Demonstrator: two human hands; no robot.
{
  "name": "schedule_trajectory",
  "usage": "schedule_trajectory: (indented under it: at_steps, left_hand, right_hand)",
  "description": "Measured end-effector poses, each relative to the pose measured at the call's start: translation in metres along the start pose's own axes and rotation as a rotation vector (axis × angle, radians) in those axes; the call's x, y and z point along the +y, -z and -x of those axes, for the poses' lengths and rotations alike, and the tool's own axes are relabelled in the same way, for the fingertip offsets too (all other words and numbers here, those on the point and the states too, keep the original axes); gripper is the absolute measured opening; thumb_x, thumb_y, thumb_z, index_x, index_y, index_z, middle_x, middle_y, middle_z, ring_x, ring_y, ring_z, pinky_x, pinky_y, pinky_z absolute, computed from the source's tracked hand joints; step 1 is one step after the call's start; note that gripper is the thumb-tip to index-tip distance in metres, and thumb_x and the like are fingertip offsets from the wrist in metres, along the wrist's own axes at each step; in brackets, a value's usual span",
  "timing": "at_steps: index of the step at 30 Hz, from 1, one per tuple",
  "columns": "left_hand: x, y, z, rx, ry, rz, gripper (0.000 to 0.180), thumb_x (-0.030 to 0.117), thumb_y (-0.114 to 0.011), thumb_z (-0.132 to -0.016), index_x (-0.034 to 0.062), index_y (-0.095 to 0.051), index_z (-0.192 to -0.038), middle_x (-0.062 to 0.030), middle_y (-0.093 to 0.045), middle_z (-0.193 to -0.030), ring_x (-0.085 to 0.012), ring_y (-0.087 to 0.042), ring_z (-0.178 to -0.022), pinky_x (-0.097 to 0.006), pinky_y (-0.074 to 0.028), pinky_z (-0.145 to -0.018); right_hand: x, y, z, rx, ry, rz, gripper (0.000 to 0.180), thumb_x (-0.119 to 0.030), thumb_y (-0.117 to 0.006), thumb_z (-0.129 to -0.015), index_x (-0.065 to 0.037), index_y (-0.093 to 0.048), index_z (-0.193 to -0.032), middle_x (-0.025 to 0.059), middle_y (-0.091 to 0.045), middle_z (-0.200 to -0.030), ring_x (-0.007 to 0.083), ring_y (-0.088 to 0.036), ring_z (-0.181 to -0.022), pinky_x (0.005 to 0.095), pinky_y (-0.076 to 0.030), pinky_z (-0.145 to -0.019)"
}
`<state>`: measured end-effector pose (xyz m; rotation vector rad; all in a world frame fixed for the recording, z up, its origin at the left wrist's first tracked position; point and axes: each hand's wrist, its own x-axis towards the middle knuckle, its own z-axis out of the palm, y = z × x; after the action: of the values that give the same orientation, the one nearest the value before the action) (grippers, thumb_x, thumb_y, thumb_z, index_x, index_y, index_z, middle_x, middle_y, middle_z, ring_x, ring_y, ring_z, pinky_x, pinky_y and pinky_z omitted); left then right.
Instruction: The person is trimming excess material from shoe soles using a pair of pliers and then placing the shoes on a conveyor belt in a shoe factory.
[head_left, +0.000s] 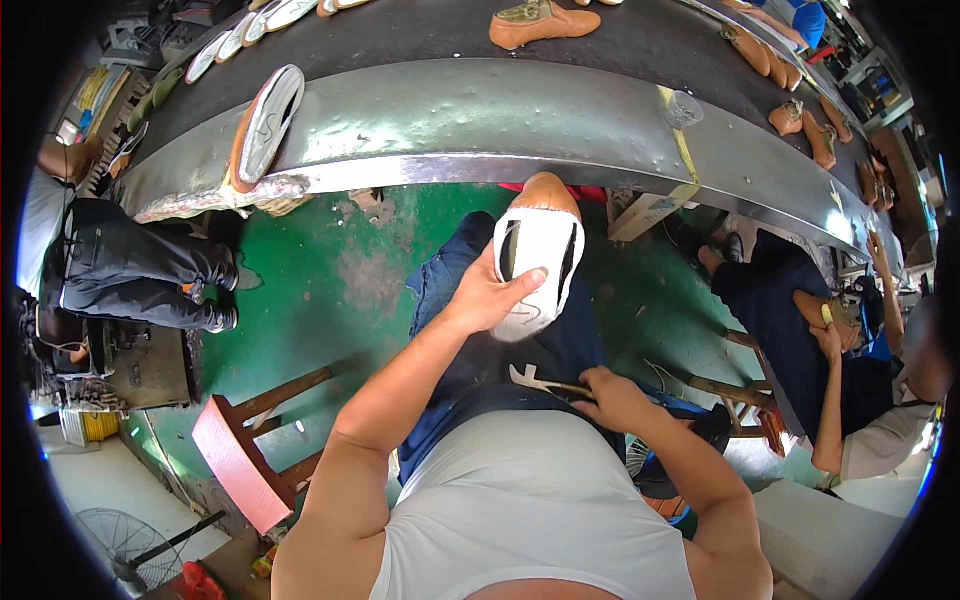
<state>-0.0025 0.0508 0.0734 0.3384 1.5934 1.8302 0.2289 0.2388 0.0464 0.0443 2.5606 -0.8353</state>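
A tan shoe (pixel 540 235) with a white underside turned up is held over my lap, its tan toe pointing at the bench. My left hand (pixel 492 295) grips it by the near left edge, the thumb pressed on the white surface and the fingers underneath. Low at my waist, my right hand (pixel 612 398) is closed round the handle of a small hammer (pixel 530 378). The hammer's pale metal head points left, near the heel end of the shoe but apart from it. Part of the handle is hidden by my fingers.
A metal-edged bench (pixel 480 115) with a dark belt spans the front. Another shoe (pixel 268 130) leans on its left edge; a tan shoe (pixel 540 25) lies on the belt. A clear cup (pixel 684 110) stands at right. Stools and co-workers flank me, one person's hand (pixel 828 340) holding a shoe.
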Motion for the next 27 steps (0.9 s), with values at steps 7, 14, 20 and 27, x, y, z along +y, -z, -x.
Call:
schedule_trajectory:
  at_steps: [7, 14, 20, 27]
  left_hand:
    - [-0.088, 0.018, 0.008, 0.181, 0.121, -0.595, 0.059, 0.051, -0.041, -0.100, -0.0003, -0.066, -0.116, -0.0327, -0.064, -0.111, -0.0454, -0.061, -0.110, -0.048, -0.046, -0.097]
    - [-0.084, 0.030, 0.018, 0.223, 0.350, -0.616, 0.032, 0.011, -0.049, -0.087, -0.0041, -0.068, -0.108, -0.0281, -0.070, -0.095, -0.0390, -0.070, -0.089, -0.044, -0.054, -0.075]
    - [-0.051, 0.052, 0.035, -0.272, 0.614, 0.111, 0.057, -0.008, -0.050, -0.080, 0.0040, -0.054, -0.135, -0.0124, -0.065, -0.119, -0.0246, -0.068, -0.101, -0.041, -0.058, -0.080]
    - [-0.095, 0.041, 0.056, -0.315, 0.402, 0.094, 0.093, 0.005, -0.067, -0.079, 0.0053, -0.018, -0.157, -0.0148, -0.048, -0.145, -0.0250, -0.048, -0.133, -0.040, -0.039, -0.109]
  right_hand:
    - [-0.004, 0.018, 0.015, 0.027, 0.076, 0.362, 0.034, -0.022, -0.072, -0.083, -0.008, -0.057, -0.110, 0.0143, -0.063, -0.088, 0.0326, -0.067, -0.081, 0.0432, -0.054, -0.069]
    - [-0.030, 0.002, -0.018, 0.027, 0.169, 0.254, 0.025, -0.021, -0.062, -0.091, -0.007, -0.058, -0.112, 0.0145, -0.064, -0.087, 0.0352, -0.067, -0.080, 0.0471, -0.053, -0.071]
    - [0.072, 0.027, 0.011, -0.530, -0.341, -1.138, 0.048, -0.029, -0.066, -0.091, 0.001, -0.052, -0.125, 0.0119, -0.065, -0.084, 0.0216, -0.060, -0.061, 0.0345, -0.049, -0.055]
    - [0.017, 0.039, 0.014, -0.344, -0.231, -1.268, 0.033, -0.016, -0.065, -0.086, 0.001, -0.058, -0.114, 0.0100, -0.067, -0.098, 0.0176, -0.063, -0.071, 0.0317, -0.050, -0.065]
